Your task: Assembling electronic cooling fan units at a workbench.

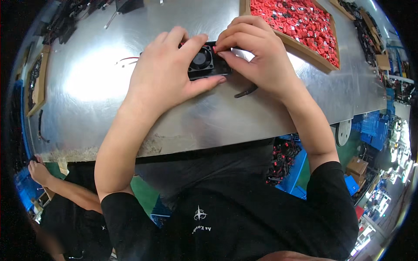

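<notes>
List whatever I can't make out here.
Head view:
Case: left end, hidden by left hand.
Red piece: full shape, mostly covered by right fingers.
Box: far side, cut off by top edge.
Co-worker's hand: too small to tell its grasp.

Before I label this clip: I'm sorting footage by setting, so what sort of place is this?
Likely an electronics assembly workshop: a small black fan, a metal-topped bench and a shallow box full of red parts suggest it.
</notes>
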A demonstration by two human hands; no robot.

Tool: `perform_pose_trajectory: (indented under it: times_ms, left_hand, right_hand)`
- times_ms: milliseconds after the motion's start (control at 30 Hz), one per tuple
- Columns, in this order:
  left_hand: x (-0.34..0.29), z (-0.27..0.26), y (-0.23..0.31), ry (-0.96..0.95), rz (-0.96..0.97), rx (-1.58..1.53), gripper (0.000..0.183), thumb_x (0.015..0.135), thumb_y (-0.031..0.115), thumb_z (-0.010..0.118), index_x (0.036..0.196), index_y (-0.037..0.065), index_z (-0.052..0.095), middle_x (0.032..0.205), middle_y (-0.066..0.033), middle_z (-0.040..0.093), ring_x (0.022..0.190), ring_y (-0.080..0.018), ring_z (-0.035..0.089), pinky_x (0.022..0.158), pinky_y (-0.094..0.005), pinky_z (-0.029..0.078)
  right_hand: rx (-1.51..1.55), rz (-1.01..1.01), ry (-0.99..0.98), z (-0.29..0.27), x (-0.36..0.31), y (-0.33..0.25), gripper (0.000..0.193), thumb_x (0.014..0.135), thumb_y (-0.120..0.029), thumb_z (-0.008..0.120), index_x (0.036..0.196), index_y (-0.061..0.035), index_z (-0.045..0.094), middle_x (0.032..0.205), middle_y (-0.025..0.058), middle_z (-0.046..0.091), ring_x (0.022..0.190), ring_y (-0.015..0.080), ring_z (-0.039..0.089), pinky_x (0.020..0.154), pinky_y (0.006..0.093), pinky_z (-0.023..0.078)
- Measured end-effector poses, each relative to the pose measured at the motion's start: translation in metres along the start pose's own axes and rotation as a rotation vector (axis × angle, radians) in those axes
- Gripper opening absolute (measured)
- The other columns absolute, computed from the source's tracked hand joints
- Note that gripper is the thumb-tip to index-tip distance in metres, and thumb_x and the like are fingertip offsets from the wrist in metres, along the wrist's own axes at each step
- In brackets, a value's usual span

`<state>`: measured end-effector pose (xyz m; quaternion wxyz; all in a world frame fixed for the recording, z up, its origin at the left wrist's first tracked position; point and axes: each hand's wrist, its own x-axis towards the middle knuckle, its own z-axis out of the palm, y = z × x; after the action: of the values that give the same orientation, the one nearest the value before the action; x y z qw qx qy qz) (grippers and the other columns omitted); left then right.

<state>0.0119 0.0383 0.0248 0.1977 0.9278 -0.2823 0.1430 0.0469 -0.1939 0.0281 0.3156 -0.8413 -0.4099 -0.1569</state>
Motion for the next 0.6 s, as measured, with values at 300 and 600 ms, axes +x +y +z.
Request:
perform_pose_trajectory:
  times_ms: [300,600]
  left_hand:
    - [0.001,0.004,0.002,-0.016,0.004,-0.030,0.067,0.073,0.051,0.086,0.122,0.009,0.068,0.103,-0.0115,0.059,0.094,-0.0324,0.064,0.082,-0.0431,0.055]
    - [0.000,-0.001,0.005,-0.028,-0.013,-0.005,0.067,0.075,0.053,0.084,0.122,0.009,0.068,0.103,-0.0117,0.060,0.095,-0.0331,0.065,0.083,-0.0435,0.056]
  right_hand:
    - [-0.144,0.083,-0.025,-0.004,-0.004,-0.023,0.011,0.082,-0.007,0.076,0.093,-0.0068,0.076,0.101,0.0029,0.071,0.105,0.0259,0.062,0.091,0.0389,0.050]
    - [0.228,0.405,-0.260,-0.015,-0.017,-0.025,0.029,0.101,-0.013,0.059,0.128,-0.0071,0.071,0.059,0.0035,0.050,0.054,0.0070,0.044,0.053,0.0292,0.038]
